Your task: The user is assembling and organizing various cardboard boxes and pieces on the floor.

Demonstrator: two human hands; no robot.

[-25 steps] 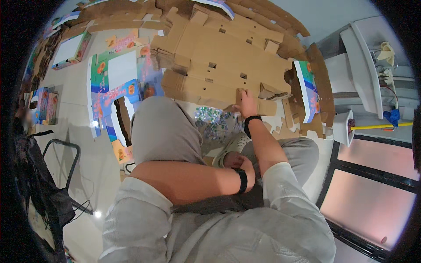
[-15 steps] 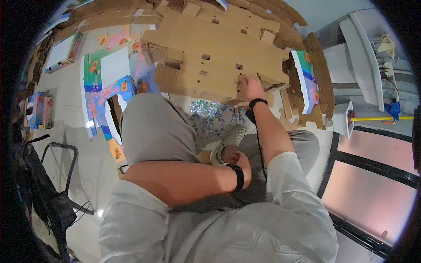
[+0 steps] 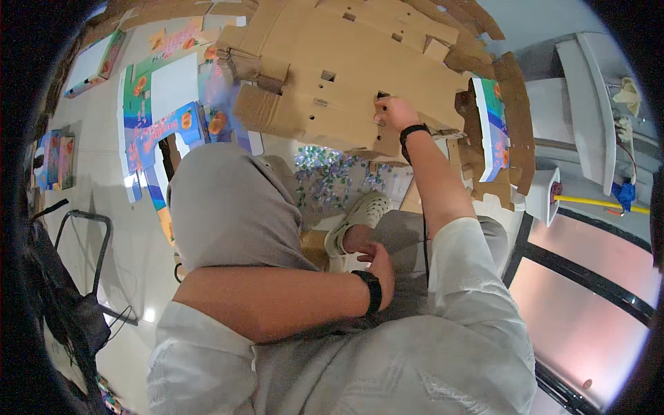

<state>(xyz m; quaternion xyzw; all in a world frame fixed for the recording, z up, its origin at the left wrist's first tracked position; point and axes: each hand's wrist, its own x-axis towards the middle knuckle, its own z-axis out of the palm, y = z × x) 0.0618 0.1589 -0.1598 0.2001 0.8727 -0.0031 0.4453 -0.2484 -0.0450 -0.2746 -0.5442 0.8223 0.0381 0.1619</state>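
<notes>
A large flat sheet of brown cardboard (image 3: 360, 62) with several cut slots and small holes lies in front of me. My right hand (image 3: 397, 114) rests on its near right part, fingers curled together beside a dark slot. Whatever is between those fingertips, if anything, is too small to make out. My left hand (image 3: 380, 273) is low by my leg, next to a pale clog (image 3: 368, 211) on my foot. Its fingers are loosely bent and apart, holding nothing that shows. Black bands circle both wrists.
Colourful printed cardboard (image 3: 155, 104) lies on the floor to the left, with a printed box (image 3: 95, 66) beyond. A printed panel (image 3: 490, 128) stands right of the sheet. Small green and purple pieces (image 3: 325, 180) show below it. A black metal frame (image 3: 107, 242) stands at left.
My right hand has moved away from the sheet's near edge and up to a slot. The left fingers have spread a little. The view has shifted slightly.
</notes>
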